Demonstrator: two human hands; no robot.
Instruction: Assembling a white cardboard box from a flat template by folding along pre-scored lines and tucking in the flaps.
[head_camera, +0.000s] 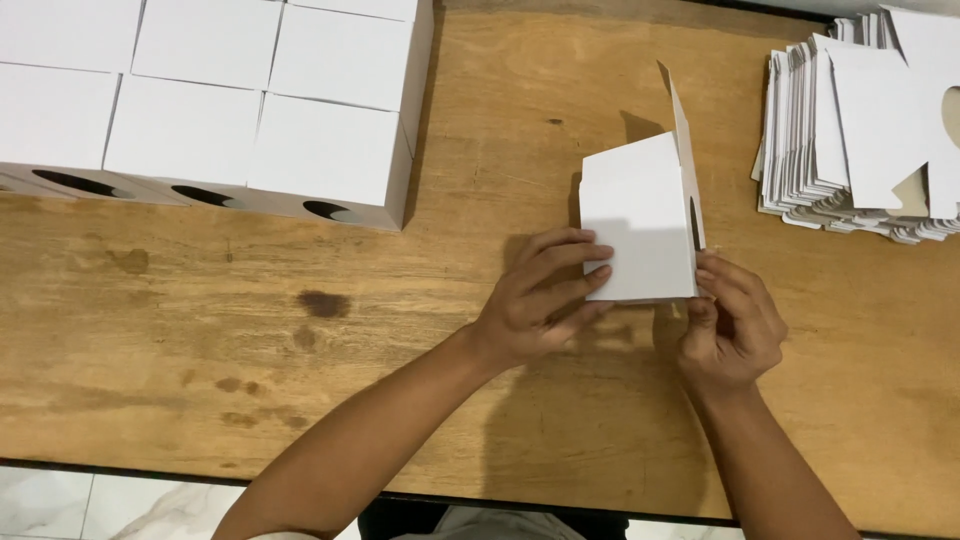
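Nearest the camera, both forearms reached up over the wooden table, which carried a few dark stains. The left hand lay with its fingers spread across the near left face of a half-formed white carton, pressing that panel; the right hand pinched the carton's lower right corner between thumb and fingertips. So both hands were closed on the one carton, set apart at its two sides. The carton stood near the middle of the table, slightly right, with one narrow flap standing up along its right edge (whether its bottom was already tucked in could not be told). To do this fold well, I judged, the left hand should keep the panel flat while the right squares the corner along its crease — not beside it — so the walls meet cleanly. Farther off at the right edge sat a stack of flat blanks, well apart from the hands. At the far left stood the finished boxes, packed touching in rows, oval cutouts showing on their near faces.
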